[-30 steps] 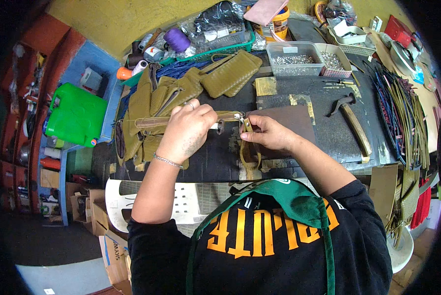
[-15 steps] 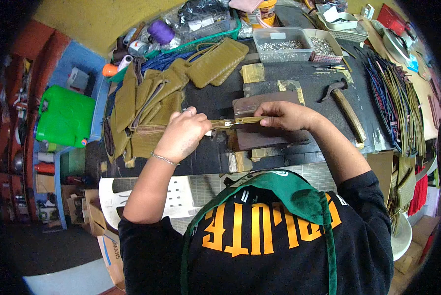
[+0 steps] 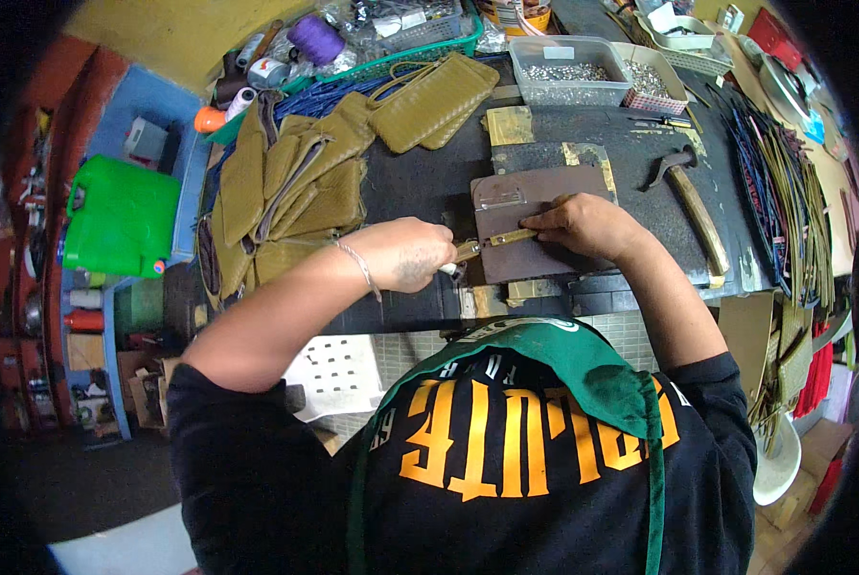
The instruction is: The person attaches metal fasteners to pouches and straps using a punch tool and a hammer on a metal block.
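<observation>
My left hand [image 3: 415, 254] is closed at the left edge of a dark brown pad [image 3: 573, 187], with an olive end sticking out past its fingers. Under that hand juts a small pale tool with a dark tip [image 3: 455, 273]; most of it is hidden. Over the pad, my right hand [image 3: 583, 225] pinches the right end of a narrow olive strap [image 3: 511, 236]. Small metal fittings show at the strap's left end, beside the left hand. Left of my hands lies a heap of olive woven pouches [image 3: 324, 187], some with zippers.
A hammer [image 3: 693, 206] with a wooden handle lies right of the pad. Farther back stand a clear bin [image 3: 563, 91] and a smaller basket [image 3: 654, 81] of metal bits. Bundled straps [image 3: 784, 192] hang at the right. A purple thread spool [image 3: 314, 40] sits at the back left.
My left hand has moved right, from over the pouches to the pad's left edge, with its wrist turned. My right hand has shifted slightly right in view, as the whole view has.
</observation>
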Tool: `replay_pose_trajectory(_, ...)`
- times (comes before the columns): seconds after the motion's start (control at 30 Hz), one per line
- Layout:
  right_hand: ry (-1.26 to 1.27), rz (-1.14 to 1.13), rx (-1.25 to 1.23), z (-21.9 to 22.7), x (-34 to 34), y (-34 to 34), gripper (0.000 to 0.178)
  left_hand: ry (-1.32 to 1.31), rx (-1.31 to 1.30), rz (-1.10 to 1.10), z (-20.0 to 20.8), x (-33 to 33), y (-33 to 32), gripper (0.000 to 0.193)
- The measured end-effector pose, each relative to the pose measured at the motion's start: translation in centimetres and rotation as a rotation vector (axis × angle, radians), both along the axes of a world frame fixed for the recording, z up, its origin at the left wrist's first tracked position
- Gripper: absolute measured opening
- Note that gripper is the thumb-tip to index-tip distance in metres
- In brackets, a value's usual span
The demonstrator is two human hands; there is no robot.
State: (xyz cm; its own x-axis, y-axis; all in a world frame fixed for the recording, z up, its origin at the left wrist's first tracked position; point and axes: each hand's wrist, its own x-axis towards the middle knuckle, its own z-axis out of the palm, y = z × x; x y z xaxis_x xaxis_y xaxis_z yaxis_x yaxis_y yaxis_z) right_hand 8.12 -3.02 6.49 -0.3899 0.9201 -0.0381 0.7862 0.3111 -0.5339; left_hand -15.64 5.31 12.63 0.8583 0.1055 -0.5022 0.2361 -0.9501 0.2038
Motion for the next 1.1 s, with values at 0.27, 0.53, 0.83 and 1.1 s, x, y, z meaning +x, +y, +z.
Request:
replay_pose_trajectory(0.27,-0.09,-0.082,0.035,0.7,-0.8,-0.9,0.023,-0.37,-0.465,-0.155,0.1,1.7,5.1,0.029)
replay_pose_trajectory(0.53,-0.101,-0.076,0.039,1.0,-1.1,-0.9,0.026,-0.803,-0.347,0.164,-7.1,2.7,0.7,0.024)
replay_pose_trajectory(0.83,0.046,-0.08,-0.044,0.6,-0.9,-0.4,0.03,-0.861,-0.713,0.45,-8.5,1.6,2.2,0.02)
replay_pose_trajectory(1.1,0.022,-0.052,-0.038,0.4,-0.5,0.0,0.026,-0.849,-0.686,0.45,-9.6,-2.4,0.5,0.048)
